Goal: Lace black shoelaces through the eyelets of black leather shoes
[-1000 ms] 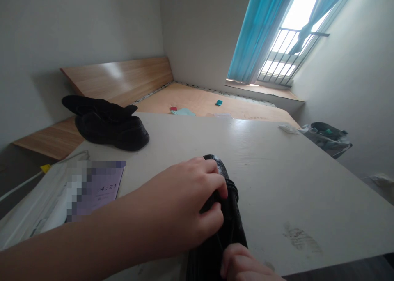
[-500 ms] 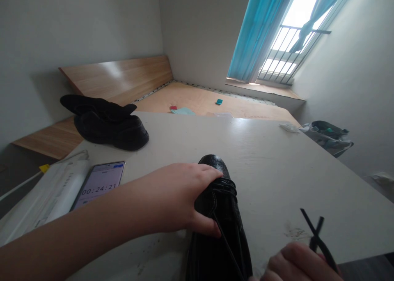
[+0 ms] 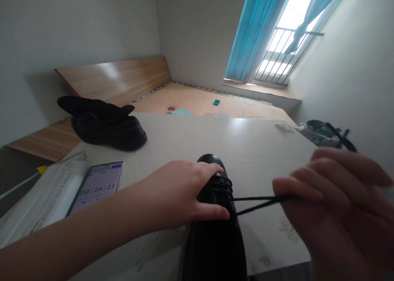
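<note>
Fingers [image 3: 212, 211] of the L hand [image 3: 181, 188] are spread wide, those of the R hand [image 3: 344, 199] closed tight, both at a white table [image 3: 255, 157]. Near ctr, a blk shoe [image 3: 215, 248] sits toe away under the L hand, w/ a 2nd blk shoe [image 3: 113, 135] far L & a phone [image 3: 103, 182] showing 00:24:21 nearer, also L. Thin blk laces [image 3: 277, 198] run taut from the first shoe into the R hand's grip, tips poking out above.

Black shoe [image 3: 215, 248], upright under the left hand [image 3: 187, 190], with a grained, glossy toe [image 3: 209, 158] just beyond it. Black laces [image 3: 252, 199], threaded beside that hand, stretched taut into the right hand [image 3: 341, 199], with free ends [image 3: 334, 133] above.
</note>
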Motion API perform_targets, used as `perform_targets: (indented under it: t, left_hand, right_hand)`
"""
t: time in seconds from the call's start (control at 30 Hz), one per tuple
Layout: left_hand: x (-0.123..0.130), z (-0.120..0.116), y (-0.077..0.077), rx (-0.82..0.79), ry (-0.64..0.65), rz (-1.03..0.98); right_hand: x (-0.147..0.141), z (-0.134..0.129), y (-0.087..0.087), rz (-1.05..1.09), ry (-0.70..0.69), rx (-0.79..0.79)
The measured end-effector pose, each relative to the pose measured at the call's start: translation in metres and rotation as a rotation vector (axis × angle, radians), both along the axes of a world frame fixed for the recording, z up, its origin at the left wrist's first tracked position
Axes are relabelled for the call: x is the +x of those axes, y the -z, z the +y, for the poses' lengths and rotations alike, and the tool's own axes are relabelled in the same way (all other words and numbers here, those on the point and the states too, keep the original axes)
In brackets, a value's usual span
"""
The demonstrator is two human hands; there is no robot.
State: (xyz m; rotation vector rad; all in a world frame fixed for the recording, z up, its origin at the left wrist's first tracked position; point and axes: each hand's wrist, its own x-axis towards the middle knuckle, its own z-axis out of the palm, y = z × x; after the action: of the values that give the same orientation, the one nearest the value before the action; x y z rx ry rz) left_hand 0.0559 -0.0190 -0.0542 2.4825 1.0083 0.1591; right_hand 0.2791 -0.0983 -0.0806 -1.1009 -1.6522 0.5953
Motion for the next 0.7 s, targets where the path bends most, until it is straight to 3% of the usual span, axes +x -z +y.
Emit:
perform_targets:
  t: [0.17,0.3,0.43,0.57,0.7]
  left_hand:
    - [0.002,0.001,0.001,0.056,-0.035,-0.083]
    - [0.006,-0.001,-0.006,0.006,-0.110,-0.267]
    - [0.007,-0.004,-0.015,0.003,-0.265,-0.559]
    - [0.008,-0.004,-0.015,0.037,-0.244,-0.419]
    - [0.010,0.000,-0.011,-0.091,-0.196,-0.371]
  right_hand:
    - [-0.026,0.054,-0.047,0.283,-0.047,-0.173]
    - [-0.051,0.088,-0.076,0.633,-0.326,-0.369]
    - [-0.063,0.096,-0.081,0.652,-0.445,-0.450]
    - [-0.074,0.100,-0.080,0.639,-0.440,-0.430]
    - [-0.082,0.108,-0.075,0.710,-0.421,-0.386]
